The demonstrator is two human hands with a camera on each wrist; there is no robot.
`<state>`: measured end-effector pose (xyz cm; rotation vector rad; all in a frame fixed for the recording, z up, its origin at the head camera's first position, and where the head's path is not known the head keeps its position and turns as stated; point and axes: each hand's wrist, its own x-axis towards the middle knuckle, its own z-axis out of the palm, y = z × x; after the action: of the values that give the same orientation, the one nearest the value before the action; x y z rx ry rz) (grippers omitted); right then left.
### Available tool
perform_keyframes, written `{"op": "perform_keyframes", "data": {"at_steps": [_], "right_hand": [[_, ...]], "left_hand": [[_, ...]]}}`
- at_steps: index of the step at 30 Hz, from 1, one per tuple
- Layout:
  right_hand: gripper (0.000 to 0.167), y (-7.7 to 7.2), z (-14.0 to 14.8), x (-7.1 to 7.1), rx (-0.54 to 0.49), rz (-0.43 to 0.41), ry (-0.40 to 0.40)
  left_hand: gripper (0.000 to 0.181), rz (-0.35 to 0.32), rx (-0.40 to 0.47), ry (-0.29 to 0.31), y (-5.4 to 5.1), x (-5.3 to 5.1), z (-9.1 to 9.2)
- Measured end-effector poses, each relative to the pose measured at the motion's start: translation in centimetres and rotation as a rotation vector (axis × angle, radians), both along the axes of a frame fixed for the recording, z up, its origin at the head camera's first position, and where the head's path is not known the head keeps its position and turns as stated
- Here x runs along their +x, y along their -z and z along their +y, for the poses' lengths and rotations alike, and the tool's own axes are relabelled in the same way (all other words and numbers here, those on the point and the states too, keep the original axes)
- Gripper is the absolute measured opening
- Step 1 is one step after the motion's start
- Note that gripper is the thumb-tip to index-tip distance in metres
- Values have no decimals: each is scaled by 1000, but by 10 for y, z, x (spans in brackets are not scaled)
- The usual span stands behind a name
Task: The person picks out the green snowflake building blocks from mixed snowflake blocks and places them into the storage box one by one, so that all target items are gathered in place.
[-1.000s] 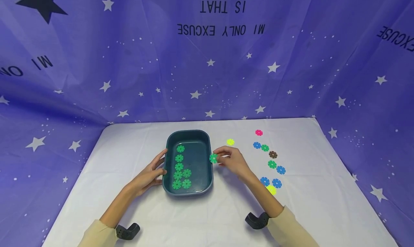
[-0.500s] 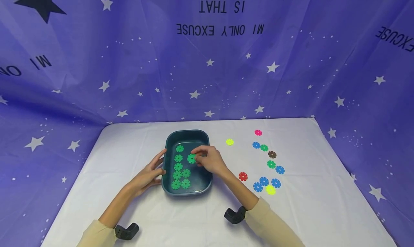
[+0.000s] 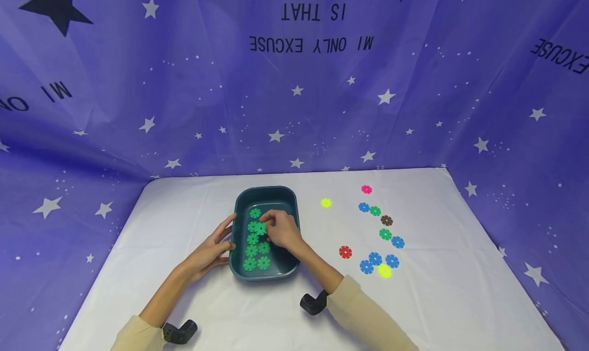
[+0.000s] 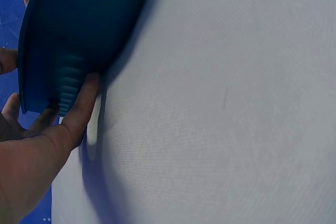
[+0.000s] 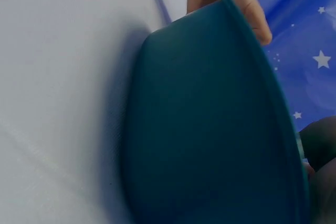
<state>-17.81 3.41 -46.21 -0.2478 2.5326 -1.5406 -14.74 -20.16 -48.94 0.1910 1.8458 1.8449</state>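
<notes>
My left hand (image 3: 207,250) grips the left side of a dark teal plastic tray (image 3: 290,261), its fingers along the outer wall and rim. Inside the tray, several green notched discs (image 3: 251,250) lie in a cluster on the left. My right hand (image 3: 281,231) reaches over the tray, pinching another green notched disc (image 3: 261,228) against the cluster. In the right wrist view, the tray wall (image 5: 205,114) hides most of the right fingers. The left wrist view shows the left hand (image 4: 47,148) against the ribbed outer wall.
On the white tabletop (image 3: 437,300) right of the tray lie loose discs: a red one (image 3: 345,252), a pink one (image 3: 366,189), a brown one (image 3: 386,220), and several blue, yellow and green ones. A starry purple curtain (image 3: 294,121) surrounds the table.
My right hand has moved left with the green disc, from the tray's right rim to the discs inside. A red and a blue disc have come into sight. The left hand stays put.
</notes>
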Motion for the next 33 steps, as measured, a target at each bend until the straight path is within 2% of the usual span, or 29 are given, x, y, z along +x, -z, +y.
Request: {"op": "perform_keyframes", "data": {"at_steps": [7,12,18,27,33], "right_hand": [[24,5,-4,-5,174,66,28],[23,10,-7,-7,258,69,35],[23,15,-9,-8,298,73,29],[23,18,-9,-9,303,57,2],[24,19,-8,-6,313,83,-17]], "left_hand": [[86,-5,20,-6,-1,-1,0],[87,-10,18,-8,-3,-1,1],[87,-6,10,-7,-3,-2,1],[87,-2,11,-6,0,-2,0],[87,-6,13,-8,1,0,0]]}}
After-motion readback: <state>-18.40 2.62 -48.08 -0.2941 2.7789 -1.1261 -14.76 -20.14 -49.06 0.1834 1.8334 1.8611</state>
